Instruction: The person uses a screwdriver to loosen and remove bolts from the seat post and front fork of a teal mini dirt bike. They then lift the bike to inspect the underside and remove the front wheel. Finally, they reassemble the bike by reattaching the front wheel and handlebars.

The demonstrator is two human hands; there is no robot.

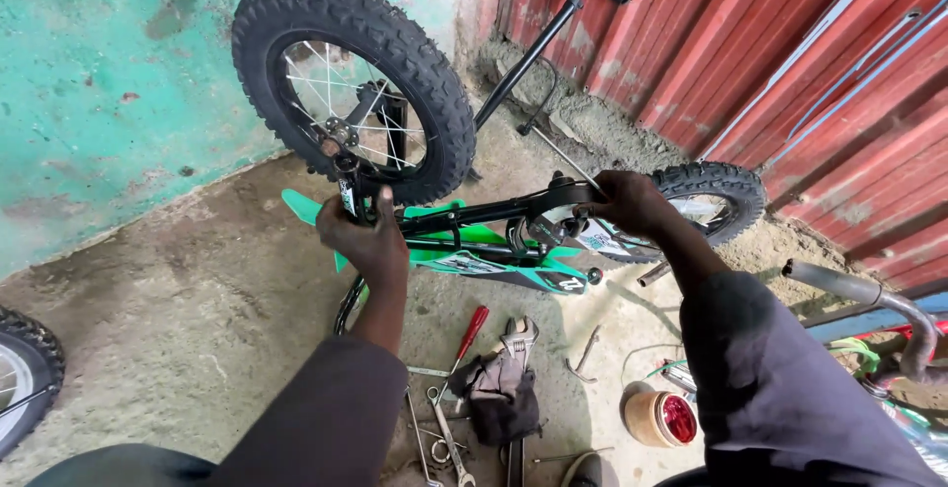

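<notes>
The small green-and-black child's bicycle (494,245) lies upturned on the concrete floor (178,299); my left hand (367,240) grips its frame by the knobbly black wheel (351,82), my right hand (627,201) closed on the rear end. I judge I'm steadying it; the red-handled screwdriver (471,332), spanners (444,438) and black rag (499,393) crowd my knees.
</notes>
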